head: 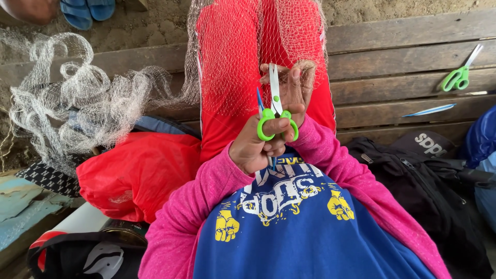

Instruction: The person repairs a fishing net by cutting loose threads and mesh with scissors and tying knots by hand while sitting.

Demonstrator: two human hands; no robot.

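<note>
A pile of pale fishing net (pixel 77 103) lies at the left and drapes over the red-clothed legs. In the middle, the left hand (pixel 253 147) grips green-handled scissors (pixel 275 111), blades up. The right hand (pixel 294 90) pinches the net beside the blades. A second pair of green scissors (pixel 459 72) lies on the wooden worktop (pixel 403 57).

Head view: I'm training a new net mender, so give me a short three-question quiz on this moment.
1. True or false: the left hand holds green-handled scissors.
2. What is draped over the red legs? A) rope B) net C) towel
3. What lies on the bench at far right, above the blue needle?

Key: 1 true; 2 B; 3 spare scissors, also green-handled. The right hand pinches net behind the blades.
</note>
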